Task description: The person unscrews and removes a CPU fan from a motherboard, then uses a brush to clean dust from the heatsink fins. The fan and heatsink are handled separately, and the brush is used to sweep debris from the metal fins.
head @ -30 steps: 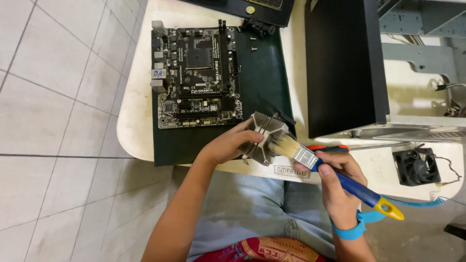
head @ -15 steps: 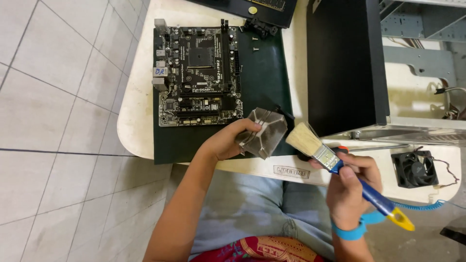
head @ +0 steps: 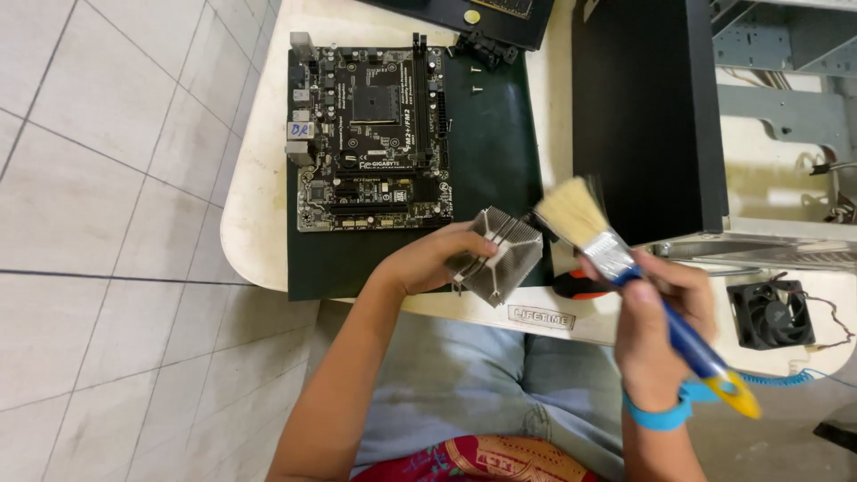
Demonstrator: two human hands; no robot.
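**Heat sink in left hand, paintbrush in right, over a work table**

View from above, looking down at a seated person's arms and lap. The left hand (head: 427, 263) grips a finned metal heat sink (head: 498, 254), fingers wrapped round its left side, holding it tilted just above the near edge of a dark mat (head: 500, 152). The right hand (head: 656, 326) is closed round the blue handle of a paintbrush (head: 625, 268). The brush's long axis runs diagonally: pale bristles up and to the left, yellow handle tip down and to the right. The bristles sit just right of the heat sink, near but not touching, so the heat sink lies to the left of the brush tip.

On the mat, beyond the left hand, lies a bare circuit board (head: 370, 138), flat, w/ its empty socket facing up. A black computer case (head: 643, 116) stands to the right. A small black fan (head: 772, 312) rests on the table (head: 254, 205) at far right, well apart from both hands.

Hard to make out: an orange-and-black tool handle (head: 576, 284) mostly hidden behind brush and heat sink. The case is cut off at the top edge; the heat sink's underside isn't visible.
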